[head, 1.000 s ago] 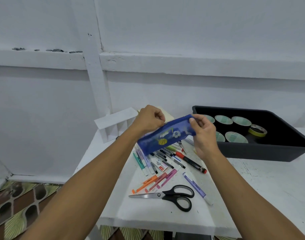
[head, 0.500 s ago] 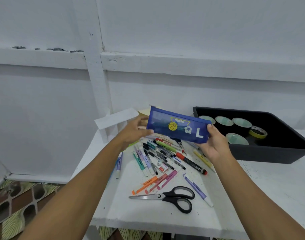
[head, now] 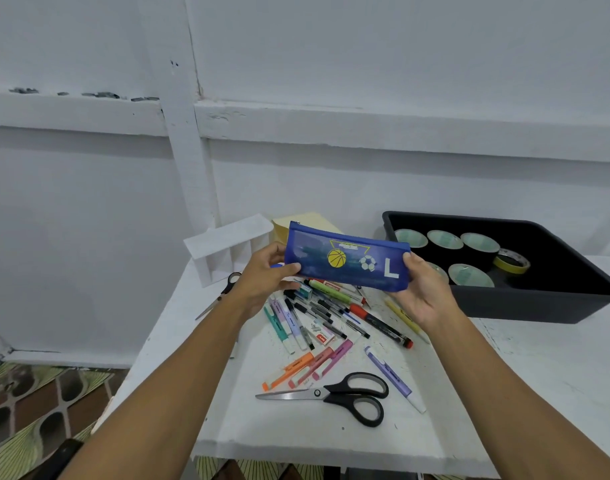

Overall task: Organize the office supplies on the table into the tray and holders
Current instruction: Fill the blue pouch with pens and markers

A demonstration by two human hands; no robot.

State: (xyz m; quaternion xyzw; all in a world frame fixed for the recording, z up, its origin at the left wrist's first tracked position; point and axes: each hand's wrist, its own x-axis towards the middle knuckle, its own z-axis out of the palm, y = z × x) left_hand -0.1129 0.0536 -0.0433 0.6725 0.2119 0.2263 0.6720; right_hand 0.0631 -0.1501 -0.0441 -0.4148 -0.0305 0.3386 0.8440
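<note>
We note a blue mesh pencil case (head: pixel 345 261), printed with a basketball, a football and a white letter L, held level in the air above the worktop (head: pixel 296 434), clear of everything lying on it. The left hand (head: pixel 262 275) grips its left end, thumb on the printed face and the remaining fingers curled behind. The right hand (head: pixel 421 292) grips the right end, thumb against the edge and the fingers wrapped underneath. Directly below the case lies a loose pile of pens and markers (head: pixel 324 306), including a red-capped black marker (head: pixel 379 323). Nearer the front edge we locate an orange highlighter (head: pixel 289 370), a purple pen (head: pixel 393 379) and black-handled scissors (head: pixel 345 396), blades closed and pointing left. A second pair of scissors (head: pixel 220 292) lies at the left, just in front of a white divided holder (head: pixel 227 247). A tan paper item (head: pixel 307 223) shows behind the case; we cannot tell what it is. At the right, a black tray (head: pixel 538 303) contains several tape rolls (head: pixel 443 239) and one yellow tape roll (head: pixel 511 259).
</note>
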